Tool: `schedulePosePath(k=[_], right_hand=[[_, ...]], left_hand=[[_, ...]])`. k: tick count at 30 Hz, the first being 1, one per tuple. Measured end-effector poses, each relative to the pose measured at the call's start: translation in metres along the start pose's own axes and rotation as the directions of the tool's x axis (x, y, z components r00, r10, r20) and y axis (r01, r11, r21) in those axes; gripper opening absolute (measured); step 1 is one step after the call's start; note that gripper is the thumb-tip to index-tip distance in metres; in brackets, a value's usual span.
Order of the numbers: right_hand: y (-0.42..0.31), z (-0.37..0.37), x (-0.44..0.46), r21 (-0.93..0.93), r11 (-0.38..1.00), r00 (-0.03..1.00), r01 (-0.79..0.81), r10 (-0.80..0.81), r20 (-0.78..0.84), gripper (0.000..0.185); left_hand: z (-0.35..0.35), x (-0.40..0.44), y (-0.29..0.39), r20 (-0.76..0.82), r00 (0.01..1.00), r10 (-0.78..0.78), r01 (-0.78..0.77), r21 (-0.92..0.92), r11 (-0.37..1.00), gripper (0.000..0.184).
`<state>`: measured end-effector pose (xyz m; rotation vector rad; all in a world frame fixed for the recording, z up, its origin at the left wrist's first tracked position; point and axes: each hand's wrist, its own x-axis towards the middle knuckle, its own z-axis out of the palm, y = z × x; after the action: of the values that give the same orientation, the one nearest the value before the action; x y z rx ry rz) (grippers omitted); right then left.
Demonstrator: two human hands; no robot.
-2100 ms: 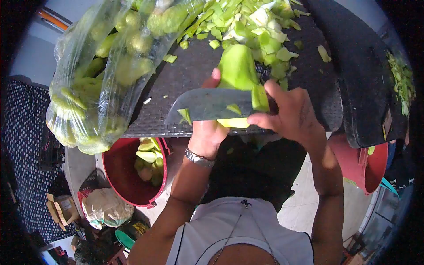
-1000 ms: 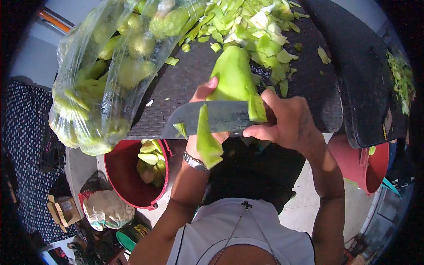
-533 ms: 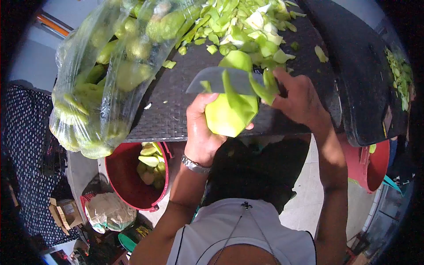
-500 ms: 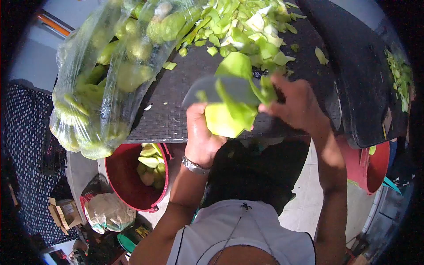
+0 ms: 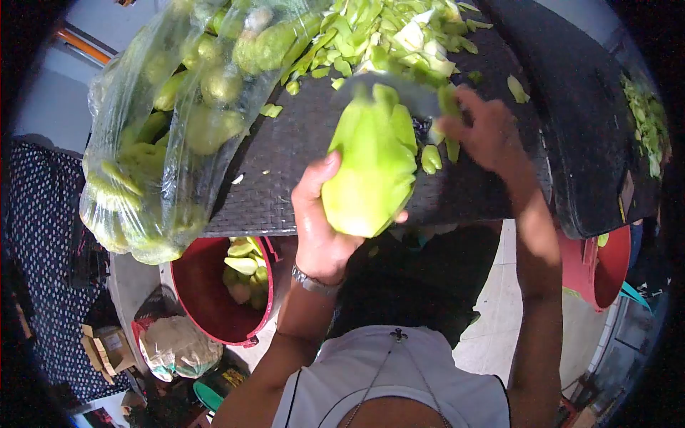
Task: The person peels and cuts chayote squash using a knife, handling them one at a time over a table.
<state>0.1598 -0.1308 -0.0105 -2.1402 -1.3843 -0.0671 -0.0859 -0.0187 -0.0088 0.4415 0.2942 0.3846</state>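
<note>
A pale green, pear-shaped chayote (image 5: 369,171), its surface cut into flat facets, stands upright in my left hand (image 5: 320,214). My fingers wrap round its lower end, with the thumb along its left side. A knife, its wide grey blade (image 5: 410,93) smeared by motion, lies behind the chayote's top. My right hand (image 5: 489,132) is closed on the knife at its right end; the handle is mostly hidden. Strips of green peel (image 5: 432,158) are just below the blade, left of the right hand. Whether the blade touches the chayote I cannot tell.
Peelings (image 5: 407,43) are heaped at the back of the dark woven tabletop (image 5: 278,171). A clear plastic bag of chayotes (image 5: 207,93) stands at the left. Below it, a red bucket (image 5: 207,292) holds peeled pieces. Another red bucket (image 5: 571,253) stands at the right.
The knife has moved up and away from the front of the chayote to behind its top. My right hand has shifted slightly up and right, and peel has come away. My left hand keeps its hold.
</note>
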Motion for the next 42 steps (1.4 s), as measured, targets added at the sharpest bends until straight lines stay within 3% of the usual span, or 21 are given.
schedulePosePath(k=[1,3,4,6,8,11,14,15,16,18,20,23,27,29,33,37,40,42], right_hand=[[0.018,-0.003,0.011,-0.083,0.990,0.991,-0.118,0.122,0.049,0.054],[0.049,-0.010,0.028,-0.097,0.989,0.985,-0.113,0.124,0.119,0.049],[0.058,-0.012,0.033,-0.106,0.989,0.981,-0.106,0.122,0.152,0.047],[0.030,-0.027,0.030,-0.171,0.955,0.939,-0.241,0.274,0.207,0.055],[-0.003,-0.035,0.029,-0.117,0.931,0.897,-0.346,0.364,0.249,0.056],[-0.032,-0.029,0.001,0.100,0.988,0.987,-0.115,0.103,0.123,0.043],[-0.084,-0.028,-0.033,0.305,0.942,0.972,-0.144,0.077,0.222,0.053],[-0.087,-0.022,-0.039,0.308,0.950,0.985,-0.054,-0.001,0.174,0.055],[-0.089,-0.013,-0.045,0.307,0.951,0.989,0.036,-0.079,0.127,0.059],[-0.089,-0.008,-0.049,0.286,0.946,0.979,0.155,-0.185,0.082,0.062],[-0.087,-0.009,-0.048,0.255,0.942,0.966,0.217,-0.244,0.081,0.062],[-0.072,-0.014,-0.042,0.178,0.960,0.964,0.216,-0.239,0.121,0.064],[-0.055,-0.013,-0.041,0.225,0.972,0.988,0.073,-0.101,0.116,0.066],[-0.058,-0.012,-0.039,0.230,0.961,0.982,0.156,-0.175,0.064,0.064],[-0.046,-0.009,-0.028,0.231,0.942,0.961,0.243,-0.266,0.075,0.064],[-0.050,-0.003,-0.027,0.174,0.922,0.937,0.346,-0.350,-0.013,0.065],[-0.038,-0.006,-0.010,0.244,0.967,0.991,0.078,-0.101,0.084,0.066],[-0.045,-0.013,-0.012,0.266,0.951,0.972,0.158,-0.198,0.129,0.066]], left_hand=[[0.000,-0.003,0.003,0.079,0.997,-0.012,0.016,-0.050,0.999,0.071],[-0.002,-0.007,0.006,0.186,0.983,-0.009,0.027,-0.093,0.995,0.071],[-0.001,-0.006,0.007,0.136,0.991,0.012,0.000,-0.091,0.996,0.070],[0.000,0.000,0.010,0.037,0.998,0.049,-0.045,-0.085,0.995,0.067],[0.004,0.015,0.012,-0.093,0.990,0.103,-0.112,-0.095,0.989,0.061],[-0.005,0.027,0.011,-0.180,0.973,0.146,-0.155,-0.037,0.987,0.055],[-0.012,0.021,0.009,-0.071,0.993,0.091,-0.094,-0.040,0.995,0.055],[-0.014,0.022,0.007,-0.110,0.991,0.069,-0.085,-0.146,0.986,0.056],[-0.012,0.021,0.003,-0.161,0.983,0.089,-0.106,-0.101,0.989,0.058],[-0.018,0.021,0.001,-0.003,0.999,0.037,-0.038,-0.136,0.990,0.056],[-0.021,0.021,-0.001,0.022,0.999,0.026,-0.021,-0.180,0.983,0.057],[-0.027,0.012,-0.007,0.086,0.996,0.025,0.003,-0.307,0.952,0.059],[-0.029,0.006,-0.006,0.132,0.991,0.038,0.006,-0.316,0.949,0.063],[-0.026,0.003,-0.006,0.123,0.992,-0.012,0.055,-0.349,0.936,0.068],[-0.030,0.004,-0.015,0.209,0.975,0.070,-0.013,-0.264,0.964,0.072],[-0.023,-0.002,-0.015,0.073,0.996,0.044,-0.037,-0.098,0.994,0.070],[-0.014,0.008,-0.008,0.219,0.975,-0.023,0.038,-0.066,0.997,0.066],[-0.015,0.013,-0.004,0.202,0.979,0.007,0.025,-0.157,0.987,0.062]])
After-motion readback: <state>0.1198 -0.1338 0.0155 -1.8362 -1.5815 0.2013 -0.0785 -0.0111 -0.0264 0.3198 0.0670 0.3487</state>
